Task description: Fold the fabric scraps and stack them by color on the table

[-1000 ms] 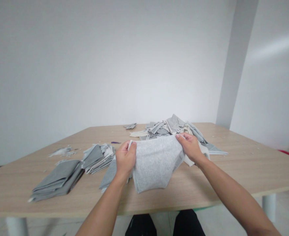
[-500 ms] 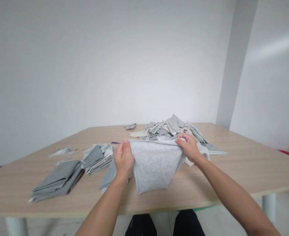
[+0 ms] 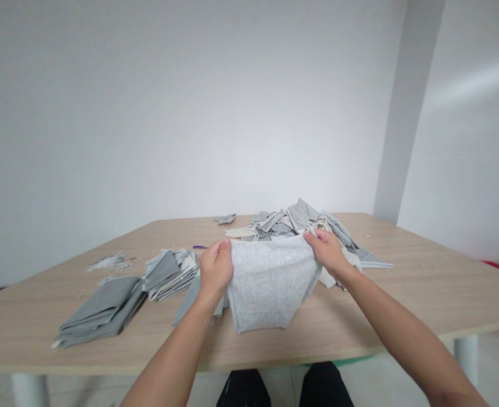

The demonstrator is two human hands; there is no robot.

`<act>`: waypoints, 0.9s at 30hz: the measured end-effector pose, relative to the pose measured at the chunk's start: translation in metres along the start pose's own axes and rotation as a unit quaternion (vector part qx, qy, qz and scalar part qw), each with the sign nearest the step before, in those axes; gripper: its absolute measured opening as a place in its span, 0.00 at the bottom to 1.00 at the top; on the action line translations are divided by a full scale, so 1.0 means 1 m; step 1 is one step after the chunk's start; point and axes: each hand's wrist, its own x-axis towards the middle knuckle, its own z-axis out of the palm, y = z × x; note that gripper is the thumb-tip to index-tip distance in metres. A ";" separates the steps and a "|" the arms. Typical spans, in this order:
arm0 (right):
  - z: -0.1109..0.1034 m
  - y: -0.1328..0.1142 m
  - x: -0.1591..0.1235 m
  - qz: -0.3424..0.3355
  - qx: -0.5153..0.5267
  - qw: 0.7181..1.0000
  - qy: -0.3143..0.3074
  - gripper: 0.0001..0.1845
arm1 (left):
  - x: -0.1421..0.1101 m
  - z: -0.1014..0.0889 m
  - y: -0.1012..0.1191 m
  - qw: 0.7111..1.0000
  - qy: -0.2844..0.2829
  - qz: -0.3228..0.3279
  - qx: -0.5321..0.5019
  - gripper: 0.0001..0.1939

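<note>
While the left hand [image 3: 216,268] pinches one upper corner of the light grey cloth [image 3: 270,282] between closed thumb and fingers, the right hand [image 3: 326,252] grips the other likewise. The cloth hangs above the table [image 3: 317,339], before a heap of fabric pieces [image 3: 281,221].

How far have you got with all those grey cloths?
Looks done: the dark grey stack and the smaller layered stack, both lying on the left in fairly neat layers. In hand: one light grey cloth, stretched between the left hand and the right hand. Probably left: the messy heap farther back. The half-hidden cloth nearby, I can't tell.
</note>
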 end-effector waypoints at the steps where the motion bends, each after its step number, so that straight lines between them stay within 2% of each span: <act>1: -0.002 -0.001 0.002 0.009 -0.012 1.000 -0.015 0.18 | 0.003 -0.001 0.001 0.999 -0.030 -0.007 0.017 0.16; 3: -0.006 -0.004 0.006 0.015 -0.026 0.999 -0.032 0.18 | 0.010 -0.002 0.004 0.997 -0.064 -0.020 0.033 0.17; 4: -0.009 -0.006 0.008 0.007 -0.027 0.999 -0.023 0.18 | 0.013 -0.003 0.007 0.997 -0.062 -0.022 0.029 0.17; 7: -0.015 -0.019 0.015 -0.045 -0.022 0.998 0.046 0.19 | 0.021 -0.004 0.021 1.000 -0.013 0.003 -0.010 0.18; 13: -0.023 -0.058 0.019 -0.149 -0.016 0.980 0.128 0.22 | 0.025 -0.008 0.059 0.988 0.086 0.126 -0.014 0.19; 16: -0.026 -0.074 0.018 -0.189 -0.025 0.969 0.158 0.23 | 0.027 -0.008 0.071 0.982 0.097 0.154 -0.049 0.19; 19: -0.030 -0.088 0.018 -0.214 -0.025 0.960 0.181 0.23 | 0.029 -0.009 0.080 0.981 0.090 0.142 -0.097 0.19; 23: -0.035 -0.102 0.016 -0.215 0.003 0.962 0.170 0.22 | 0.032 -0.011 0.090 0.981 0.081 0.115 -0.132 0.18; 27: -0.036 -0.100 0.018 -0.165 0.003 0.981 0.105 0.22 | 0.034 -0.012 0.093 0.988 0.049 0.068 -0.132 0.17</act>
